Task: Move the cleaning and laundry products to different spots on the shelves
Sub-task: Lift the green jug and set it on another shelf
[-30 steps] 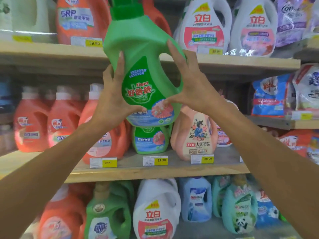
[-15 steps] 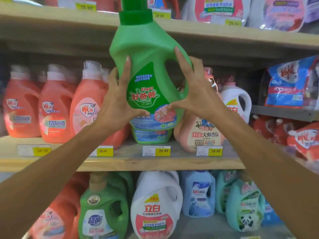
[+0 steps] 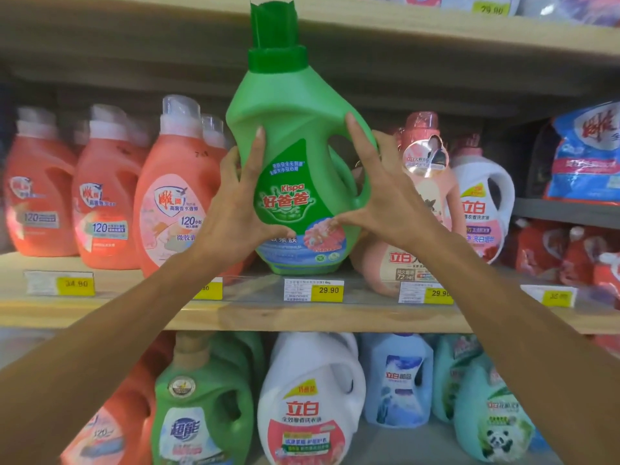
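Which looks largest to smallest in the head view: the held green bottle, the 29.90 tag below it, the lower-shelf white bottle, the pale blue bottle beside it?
1. green bottle, nearer the camera, so its lead is unsure
2. white bottle
3. pale blue bottle
4. price tag

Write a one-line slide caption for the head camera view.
Left hand and right hand grip a green detergent bottle upright at the middle shelf, between orange bottles and a pink bottle.
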Tool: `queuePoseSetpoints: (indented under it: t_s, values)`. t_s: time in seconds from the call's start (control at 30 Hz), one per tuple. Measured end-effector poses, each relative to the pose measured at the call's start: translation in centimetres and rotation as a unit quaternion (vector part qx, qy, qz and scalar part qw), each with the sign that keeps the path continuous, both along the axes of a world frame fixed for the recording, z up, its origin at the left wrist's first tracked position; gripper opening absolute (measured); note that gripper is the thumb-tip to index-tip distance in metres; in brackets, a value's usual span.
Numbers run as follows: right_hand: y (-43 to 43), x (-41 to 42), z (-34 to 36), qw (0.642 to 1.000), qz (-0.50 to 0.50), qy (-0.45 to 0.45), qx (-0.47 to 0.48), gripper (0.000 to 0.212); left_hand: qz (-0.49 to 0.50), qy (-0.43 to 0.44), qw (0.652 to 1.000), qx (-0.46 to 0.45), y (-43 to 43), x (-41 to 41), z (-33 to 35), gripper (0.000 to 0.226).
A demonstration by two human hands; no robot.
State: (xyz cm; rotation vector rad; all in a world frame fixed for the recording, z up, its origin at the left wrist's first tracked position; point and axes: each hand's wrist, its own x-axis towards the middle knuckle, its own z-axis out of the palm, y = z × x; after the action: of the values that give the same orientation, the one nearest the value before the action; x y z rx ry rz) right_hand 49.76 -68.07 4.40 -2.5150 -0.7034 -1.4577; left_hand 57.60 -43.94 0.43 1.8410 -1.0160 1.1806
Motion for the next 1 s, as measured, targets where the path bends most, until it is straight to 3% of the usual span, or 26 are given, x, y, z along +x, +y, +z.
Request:
queuePoseSetpoints:
  t_s: [0.53,0.83,1.0]
  values:
    - [-2.0,2.5,-1.3,0.989,0.044,0.092,0.107,0.148,0.024,0.092,0.993,0.067,-1.2,1.0,0.9,0.156]
    - [-2.0,4.4,-2.0,0.97,0.032,0.201,0.136,0.149,0.058,0.174,0.976,0.113,-1.4,1.4,0.0,0.157]
    - [-0.4,3.4,-1.1,0.96,-0.023,0.243,0.138,0.152,0.086,0.196,0.965,0.153,-1.8,1.1,0.9,0.156]
